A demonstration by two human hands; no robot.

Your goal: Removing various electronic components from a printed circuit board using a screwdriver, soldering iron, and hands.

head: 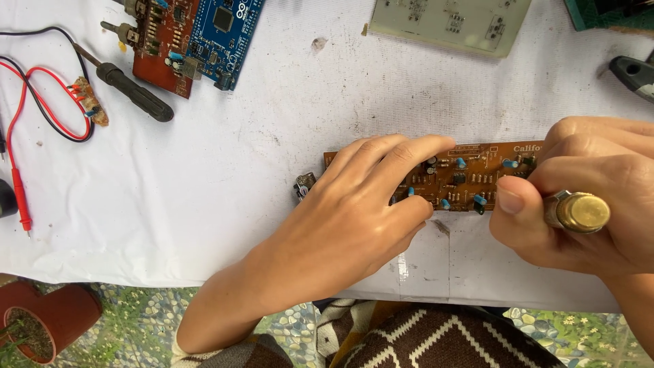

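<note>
A long brown circuit board with small blue and black parts lies on the white cloth. My left hand rests flat on its left half, fingers spread over the board and pressing it down. My right hand is closed around a tool with a brass-coloured handle end, held over the board's right end. The tool's tip is hidden behind my fingers.
At the back left lie a red-brown board and a blue board, a black-handled screwdriver, and red and black probe leads. A pale board lies at the back. A dark tool sits far right. A clay pot stands below left.
</note>
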